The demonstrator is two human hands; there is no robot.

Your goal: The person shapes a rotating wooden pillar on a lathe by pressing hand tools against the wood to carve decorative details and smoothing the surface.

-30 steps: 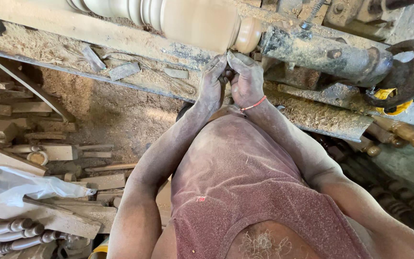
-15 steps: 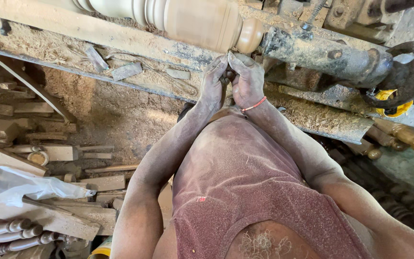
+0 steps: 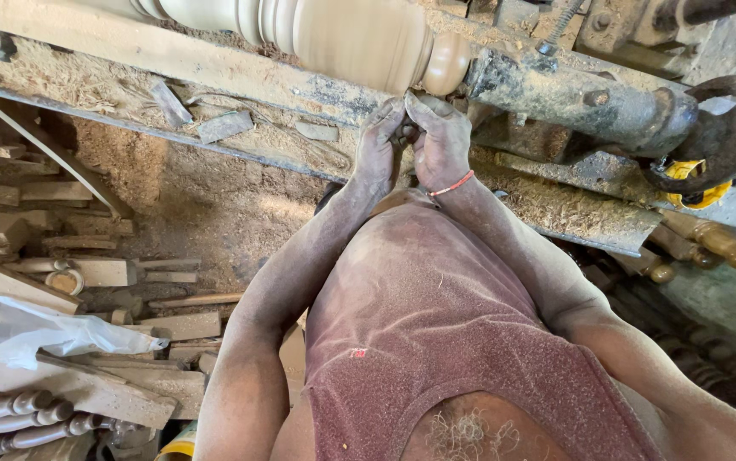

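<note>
So, counting what's here: two hands, the left hand point(image 3: 378, 147) and the right hand point(image 3: 441, 141), both dusty and pressed together just under the spindle. One pale turned wooden spindle point(image 3: 334, 30) on the lathe, and one rusty tailstock point(image 3: 590, 94) with one round handwheel point(image 3: 722, 128). One thin red band point(image 3: 453, 184) on the right wrist. Three small flat scraps point(image 3: 224, 126) lying in the sawdust on the lathe bed. Down at the lower left, three finished turned spindles point(image 3: 18, 418) lying side by side, plus one crumpled plastic sheet point(image 3: 35, 329). The loose wood offcuts point(image 3: 99, 271) on the floor are too many and too jumbled to count properly.
</note>
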